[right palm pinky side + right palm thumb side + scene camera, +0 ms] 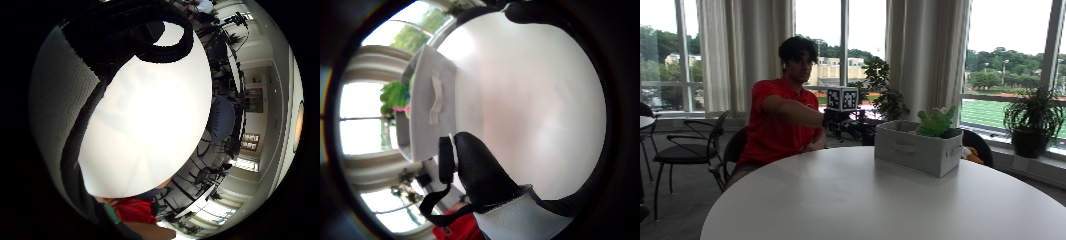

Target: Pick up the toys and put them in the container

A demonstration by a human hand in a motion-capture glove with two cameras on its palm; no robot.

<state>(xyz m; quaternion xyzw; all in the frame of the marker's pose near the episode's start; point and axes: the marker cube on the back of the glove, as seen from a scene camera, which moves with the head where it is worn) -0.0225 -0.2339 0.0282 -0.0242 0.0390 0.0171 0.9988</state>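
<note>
A grey fabric container (916, 150) with a handle strap stands on the round white table (840, 200), toward its far side. A green plush toy (936, 121) sticks up out of it. In the thumb side palm view, the container (432, 100) shows its handle side, with the green toy (395, 95) and a pink bit (400, 108) at its rim. My gloved right hand (840, 125) hangs above the table's far edge, just left of the container and apart from it. Its fingers (165, 45) curl loosely and hold nothing. Both palm views face bare table (150, 115).
Something orange (971, 155) peeks out behind the container's right end, by a dark chair (979, 142). Black chairs (686, 150) stand at the left. A potted plant (1033, 125) sits on the window sill at the right.
</note>
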